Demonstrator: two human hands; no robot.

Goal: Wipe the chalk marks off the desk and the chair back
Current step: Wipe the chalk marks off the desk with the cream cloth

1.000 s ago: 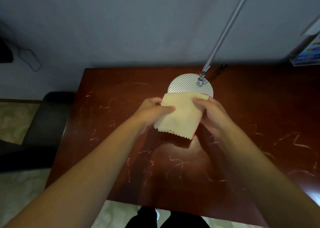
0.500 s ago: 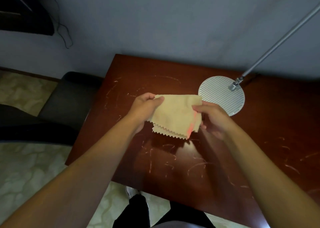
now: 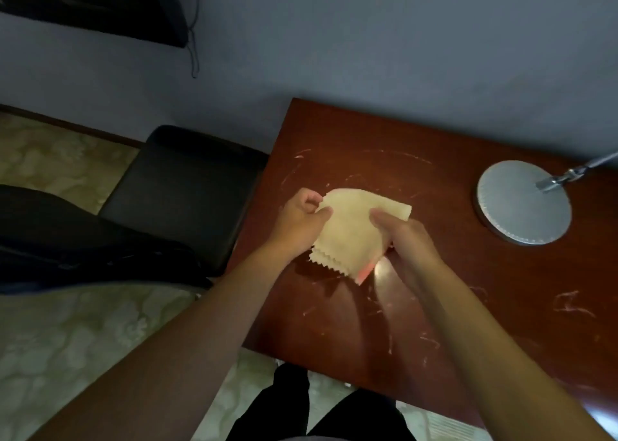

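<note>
While your view has swung left since a second ago, your left hand (image 3: 299, 221) and right hand (image 3: 406, 239) still pinch the folded yellow cloth (image 3: 351, 233) above the desk (image 3: 468, 290); its chalk marks (image 3: 568, 305) remain, apparently unwiped.

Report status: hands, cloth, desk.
Left hand and right hand both grip the folded yellow cloth, held above the desk. Chalk marks not yet wiped. Lamp base at far right, clear of the hands.
</note>
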